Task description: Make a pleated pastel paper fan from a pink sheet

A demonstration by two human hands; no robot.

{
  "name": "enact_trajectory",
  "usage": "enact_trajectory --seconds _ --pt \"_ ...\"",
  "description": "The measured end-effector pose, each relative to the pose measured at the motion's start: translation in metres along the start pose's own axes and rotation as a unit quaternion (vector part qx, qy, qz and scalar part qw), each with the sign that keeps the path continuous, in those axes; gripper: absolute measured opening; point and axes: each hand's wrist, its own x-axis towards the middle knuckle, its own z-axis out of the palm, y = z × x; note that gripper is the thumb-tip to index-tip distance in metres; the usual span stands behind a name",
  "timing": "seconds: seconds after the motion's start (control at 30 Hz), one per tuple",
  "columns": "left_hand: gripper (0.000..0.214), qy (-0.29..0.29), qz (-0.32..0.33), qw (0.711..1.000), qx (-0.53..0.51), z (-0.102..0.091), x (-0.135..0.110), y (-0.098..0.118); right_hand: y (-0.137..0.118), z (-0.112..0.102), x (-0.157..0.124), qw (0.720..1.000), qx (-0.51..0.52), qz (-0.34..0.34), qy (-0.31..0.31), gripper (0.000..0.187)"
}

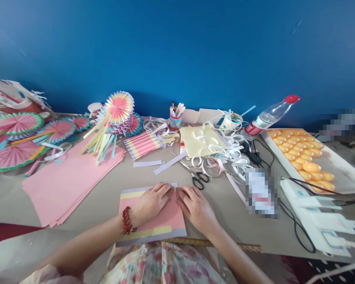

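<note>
A pink sheet of paper with yellow and lilac stripes along its edges (162, 225) lies on the table in front of me. My left hand (150, 202) rests on it with the fingertips pinching its far edge. My right hand (195, 207) lies beside it and pinches the same edge, so both hands press a narrow fold there. A red bead bracelet (126, 221) circles my left wrist. Black-handled scissors (198, 179) lie just beyond my right hand.
A stack of pink sheets (62, 185) lies at the left, with folded paper fans (118, 108) behind. White paper strips (221, 154), a pen cup (175, 120), a water bottle (269, 116) and a tray of orange pieces (301, 157) stand at the right, with black cables (296, 225).
</note>
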Motion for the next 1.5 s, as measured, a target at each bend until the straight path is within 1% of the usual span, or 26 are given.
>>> enact_trajectory --seconds 0.13,0.27,0.4,0.5,0.6,0.73,0.83,0.9,1.03,1.13,1.2,1.3,1.4,1.5 --pt "0.03 0.002 -0.002 1.0 -0.018 -0.002 0.0 0.001 0.0 0.0 0.001 1.0 0.0 0.0 0.004 0.032" --pt "0.032 0.013 -0.016 0.999 -0.047 0.0 0.0 0.0 -0.002 0.002 0.001 1.0 -0.005 0.007 0.003 0.032" --pt "0.032 0.009 0.0 0.999 -0.035 0.001 -0.001 -0.001 -0.002 0.002 0.0 1.0 -0.015 0.014 0.0 0.031" --pt "0.031 0.014 0.014 0.999 -0.025 0.001 -0.001 -0.001 0.001 0.0 0.001 1.0 0.01 0.005 0.013 0.031" --pt "0.03 0.015 0.012 0.999 -0.025 -0.001 -0.001 0.0 0.002 0.0 0.002 1.0 0.02 0.002 0.018 0.034" --pt "0.03 0.02 -0.003 0.999 -0.04 -0.002 0.0 0.001 -0.005 0.006 0.0 0.999 -0.04 0.018 0.001 0.034" --pt "0.031 0.036 -0.012 0.997 -0.068 -0.002 0.0 0.001 -0.011 0.008 -0.001 0.997 -0.077 0.016 0.007 0.033" --pt "0.032 0.042 -0.018 0.996 -0.077 -0.001 0.001 0.001 -0.011 0.007 -0.002 0.997 -0.079 0.012 0.012 0.034" --pt "0.03 0.033 -0.002 0.997 -0.063 -0.003 0.001 0.002 -0.009 0.003 0.0 0.997 -0.077 0.01 0.019 0.034" --pt "0.028 0.039 -0.005 0.997 -0.064 -0.006 0.001 0.003 -0.009 0.006 0.001 0.994 -0.103 0.004 0.021 0.032" --pt "0.028 0.046 0.006 0.997 -0.065 -0.007 0.002 0.003 -0.011 0.008 0.001 0.992 -0.121 -0.004 0.016 0.031" --pt "0.033 0.061 0.024 0.995 -0.079 -0.007 0.002 0.002 -0.012 0.008 0.0 0.991 -0.135 -0.016 0.01 0.027" --pt "0.05 0.087 0.01 0.988 -0.128 -0.006 0.002 0.001 -0.009 0.001 0.0 0.994 -0.113 -0.013 0.003 0.026" --pt "0.061 0.116 -0.008 0.976 -0.185 -0.005 0.001 0.0 -0.003 -0.006 0.002 0.998 -0.063 0.012 0.008 0.039"
